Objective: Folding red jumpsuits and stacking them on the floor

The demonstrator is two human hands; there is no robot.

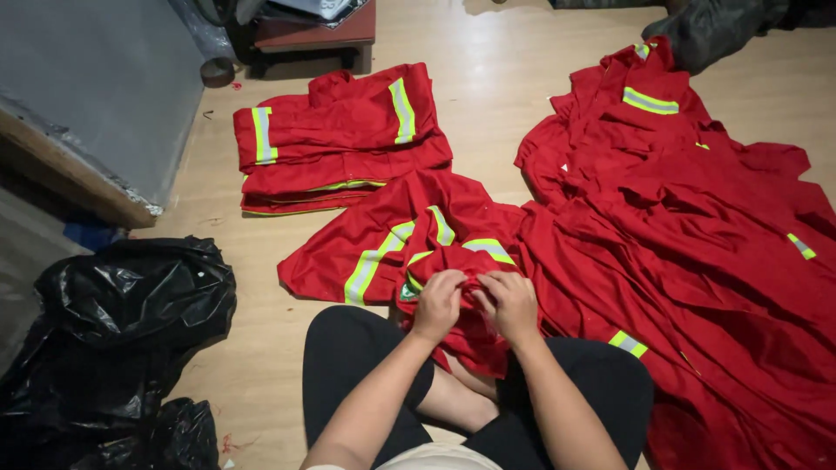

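Light wood floor (488, 78), person seated on it, legs in black. Grey panel leans at the far left edge.

Largest item: loose heap of red garments (697, 235) with yellow-green reflective strips, spreading right of and beyond the fingers, touching the piece in hand. Next: black plastic bags (122, 331), well left of the fingers, apart from everything red. Folded stack of red garments (335, 139), beyond the fingers and to the left, squared up, strips showing.

Red work garment (409, 244) lies flat just beyond the fingers, its near end bunched over the lap.

Left hand (438, 303) and right hand (509, 300) sit side by side, nearly touching. Fingers of both curled and clamped on the bunched red fabric, knuckles up. Small green patch just left of the left fingers.
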